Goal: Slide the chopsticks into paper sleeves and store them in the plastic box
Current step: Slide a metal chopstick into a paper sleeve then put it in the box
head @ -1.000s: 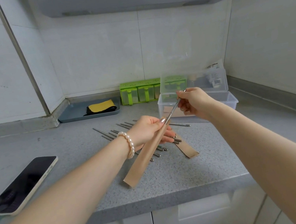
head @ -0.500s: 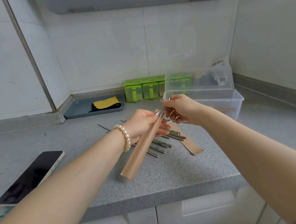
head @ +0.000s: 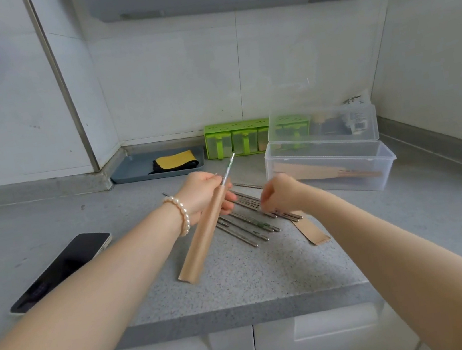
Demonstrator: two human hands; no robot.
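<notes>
Gripping a paper sleeve [head: 202, 233] with one chopstick [head: 228, 167] already seated, the left hand [head: 204, 193] held it tilted above the counter [head: 268, 274]. The right hand [head: 282, 192], which a second earlier pushed that chopstick in, had dropped, curled, onto the loose chopsticks [head: 249, 226], likely fetching its mate; whether it had gripped one was unclear. The plastic box [head: 328, 173] waited open, just beyond.

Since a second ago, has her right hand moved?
Yes. The right hand has left the chopstick tip by the plastic box and dropped toward the loose chopsticks.

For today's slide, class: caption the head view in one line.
Left hand holds a paper sleeve with one chopstick protruding; right hand reaches into loose chopsticks.
</notes>
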